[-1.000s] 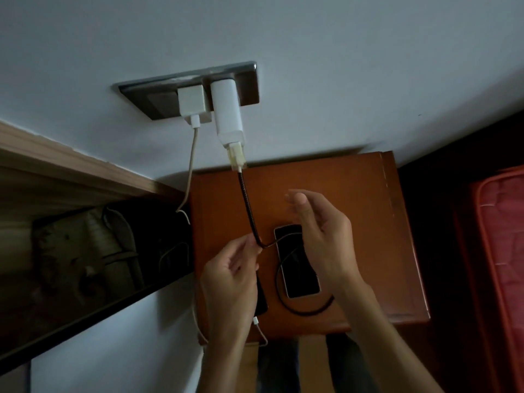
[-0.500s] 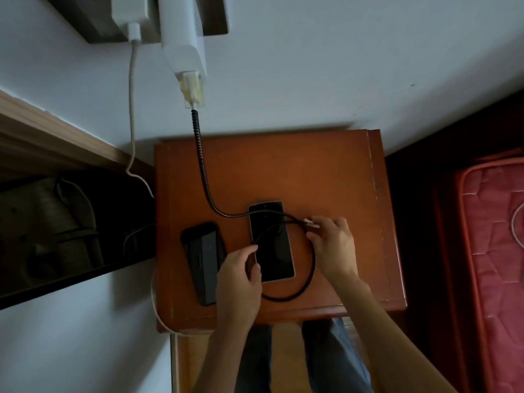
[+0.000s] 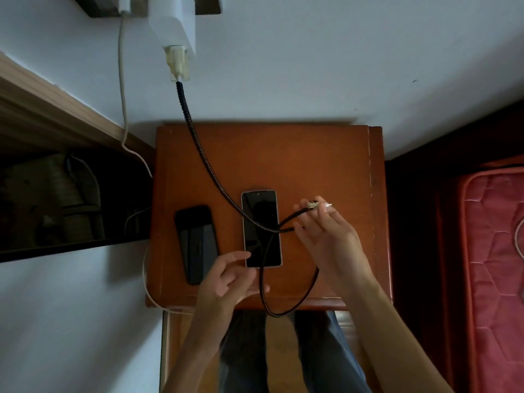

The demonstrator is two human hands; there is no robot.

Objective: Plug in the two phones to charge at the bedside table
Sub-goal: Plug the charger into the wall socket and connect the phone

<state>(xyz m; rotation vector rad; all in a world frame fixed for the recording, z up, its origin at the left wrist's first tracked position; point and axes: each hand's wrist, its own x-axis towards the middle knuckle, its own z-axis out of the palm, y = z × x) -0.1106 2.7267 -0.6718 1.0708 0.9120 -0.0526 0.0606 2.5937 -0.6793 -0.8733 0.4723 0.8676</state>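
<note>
Phones on the bedside table (image 3: pixel 283 160): the light-framed phone (image 3: pixel 262 228) lies screen-up near the middle, and the black phone (image 3: pixel 197 242) lies just beside it toward the left edge, slightly tilted. A black braided cable (image 3: pixel 198 148) leaves the white adapter (image 3: pixel 175 24) on the wall, crosses the back edge and the light-framed phone's screen, loops past the front edge, and rises to the right hand (image 3: pixel 326 242). This hand pinches the cable's connector (image 3: pixel 313 205) at its fingertips, above the table and right of the light-framed phone. The left hand (image 3: pixel 226 276) hovers over the front edge with fingers loosely spread, grasping nothing; its index finger points at the phone's near-left corner, contact not discernible. A white cable (image 3: pixel 123 80) descends the wall and skirts the front-left corner.
</note>
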